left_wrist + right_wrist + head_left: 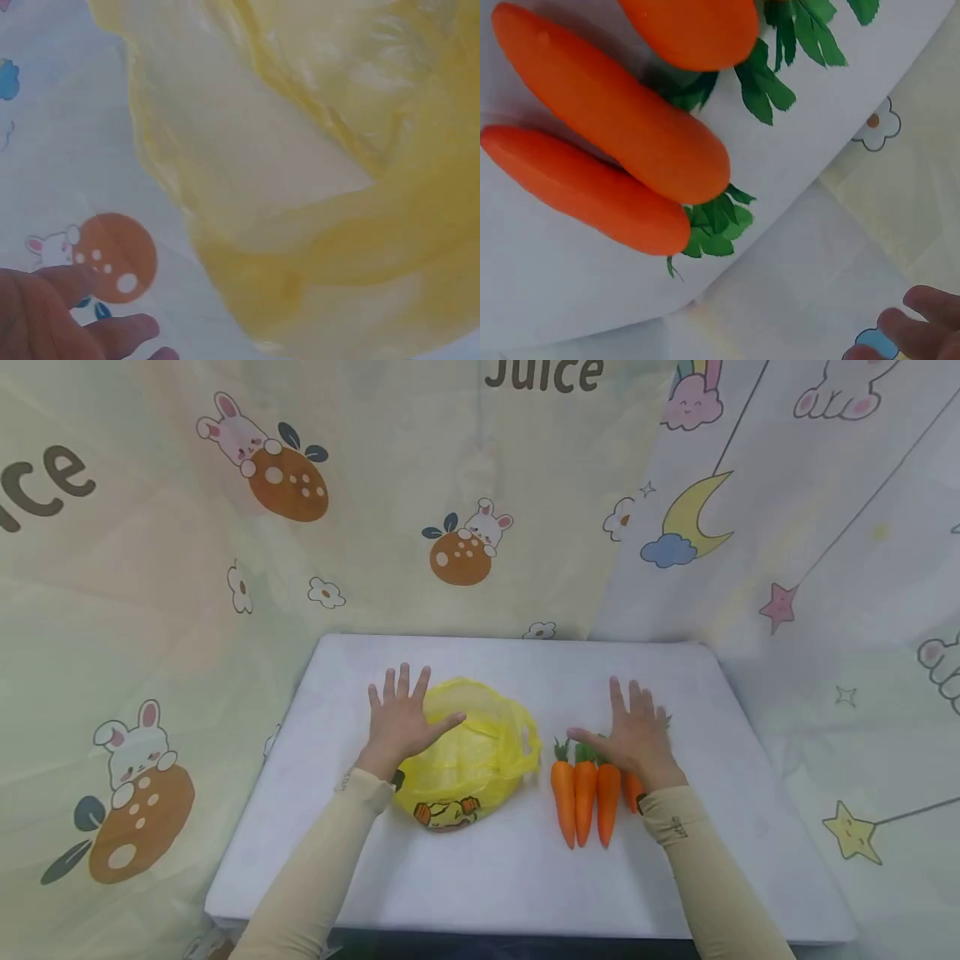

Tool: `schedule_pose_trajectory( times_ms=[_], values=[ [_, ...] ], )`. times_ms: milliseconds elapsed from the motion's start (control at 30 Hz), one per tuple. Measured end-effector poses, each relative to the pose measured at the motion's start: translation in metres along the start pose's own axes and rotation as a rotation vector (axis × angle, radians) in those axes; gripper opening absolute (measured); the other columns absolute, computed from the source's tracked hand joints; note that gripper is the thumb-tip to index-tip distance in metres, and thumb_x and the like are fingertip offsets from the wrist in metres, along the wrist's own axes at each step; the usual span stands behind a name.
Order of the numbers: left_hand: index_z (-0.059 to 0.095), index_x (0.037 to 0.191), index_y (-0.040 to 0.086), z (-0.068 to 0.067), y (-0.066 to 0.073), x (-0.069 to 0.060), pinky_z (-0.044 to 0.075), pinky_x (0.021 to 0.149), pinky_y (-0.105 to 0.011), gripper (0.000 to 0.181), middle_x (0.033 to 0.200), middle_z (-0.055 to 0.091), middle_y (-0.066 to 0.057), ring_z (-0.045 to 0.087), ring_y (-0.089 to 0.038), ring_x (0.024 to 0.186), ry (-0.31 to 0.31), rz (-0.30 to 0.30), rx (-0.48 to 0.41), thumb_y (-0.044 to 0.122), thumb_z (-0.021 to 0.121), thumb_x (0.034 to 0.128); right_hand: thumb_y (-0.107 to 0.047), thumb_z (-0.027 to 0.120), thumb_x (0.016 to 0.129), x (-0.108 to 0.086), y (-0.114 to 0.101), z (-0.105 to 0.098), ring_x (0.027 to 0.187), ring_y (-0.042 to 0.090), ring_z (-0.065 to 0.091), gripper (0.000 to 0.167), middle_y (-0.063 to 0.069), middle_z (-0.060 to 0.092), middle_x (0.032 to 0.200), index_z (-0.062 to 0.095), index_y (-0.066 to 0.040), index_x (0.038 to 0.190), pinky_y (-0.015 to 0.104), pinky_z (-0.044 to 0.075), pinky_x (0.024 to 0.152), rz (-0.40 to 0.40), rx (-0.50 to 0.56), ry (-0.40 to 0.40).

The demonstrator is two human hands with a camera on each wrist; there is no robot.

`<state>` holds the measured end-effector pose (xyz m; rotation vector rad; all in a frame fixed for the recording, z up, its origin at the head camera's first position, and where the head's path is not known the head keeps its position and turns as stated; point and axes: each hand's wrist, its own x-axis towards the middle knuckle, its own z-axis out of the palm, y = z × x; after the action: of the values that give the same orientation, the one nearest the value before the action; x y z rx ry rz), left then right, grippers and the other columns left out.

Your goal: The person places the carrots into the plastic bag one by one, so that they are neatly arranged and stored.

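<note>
In the head view my left hand [401, 727], fingers spread and straight, hovers over the left side of a yellow plastic bag [480, 752]. The bag lies crumpled on the white table, with a cartoon print at its near side; its thin film fills much of the left wrist view [345, 247]. My right hand [633, 739] is also spread and straight, holding nothing, above the leafy ends of several orange carrots [586, 802]. It partly hides the rightmost carrot [633, 787]. Up close, the right wrist view shows carrots [615, 105] with green leaves [718, 225].
A white table [480, 893] bears the bag on its left half and the carrots on its right. Behind and at both sides hang printed cloths [390, 468] with rabbits, moons and stars. The table's far edge meets the back cloth.
</note>
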<state>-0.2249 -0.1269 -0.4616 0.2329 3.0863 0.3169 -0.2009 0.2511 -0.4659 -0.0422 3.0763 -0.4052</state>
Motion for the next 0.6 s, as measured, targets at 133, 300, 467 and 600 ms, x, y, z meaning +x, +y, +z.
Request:
schedule_pose_trajectory(
  times_ms=[133,300,467,600],
  values=[
    [0.006,0.163,0.011,0.002,-0.012,-0.002,-0.001,0.115,-0.071,0.117,0.166,0.006,-0.024,0.002,-0.044,0.152,-0.039,-0.042,-0.027,0.082,0.052,0.0828,-0.088,0.055,0.075,-0.002,-0.002,0.003,0.145,0.055,0.012,0.134,0.032,0.0,0.163,-0.005,-0.003,0.161,0.071,0.019,0.112,0.011,0.077,-0.06],
    [0.004,0.162,0.003,0.009,-0.032,-0.007,0.0,0.116,-0.069,0.124,0.166,0.008,-0.025,0.004,-0.044,0.152,-0.058,-0.087,-0.077,0.073,0.066,0.0803,-0.085,0.061,0.074,-0.005,-0.008,0.01,0.147,0.051,0.016,0.137,0.029,0.004,0.165,-0.006,-0.002,0.16,0.067,0.022,0.114,0.032,0.182,-0.14],
    [0.0,0.158,-0.008,0.022,-0.052,-0.014,0.011,0.12,-0.062,0.13,0.164,0.005,-0.03,0.008,-0.046,0.15,-0.087,-0.145,-0.211,0.061,0.077,0.0788,-0.073,0.071,0.078,-0.007,-0.016,0.021,0.143,0.046,0.03,0.128,0.027,0.026,0.161,0.008,0.001,0.16,0.063,0.028,0.114,0.079,0.242,-0.199],
    [-0.003,0.158,-0.006,0.032,-0.061,-0.017,0.016,0.121,-0.056,0.13,0.165,0.004,-0.028,0.01,-0.045,0.15,-0.12,-0.246,-0.439,0.052,0.082,0.0782,-0.053,0.074,0.086,-0.01,-0.026,0.027,0.127,0.044,0.051,0.097,0.027,0.052,0.143,0.034,0.005,0.153,0.06,0.042,0.105,0.094,0.208,-0.169]
  ],
)
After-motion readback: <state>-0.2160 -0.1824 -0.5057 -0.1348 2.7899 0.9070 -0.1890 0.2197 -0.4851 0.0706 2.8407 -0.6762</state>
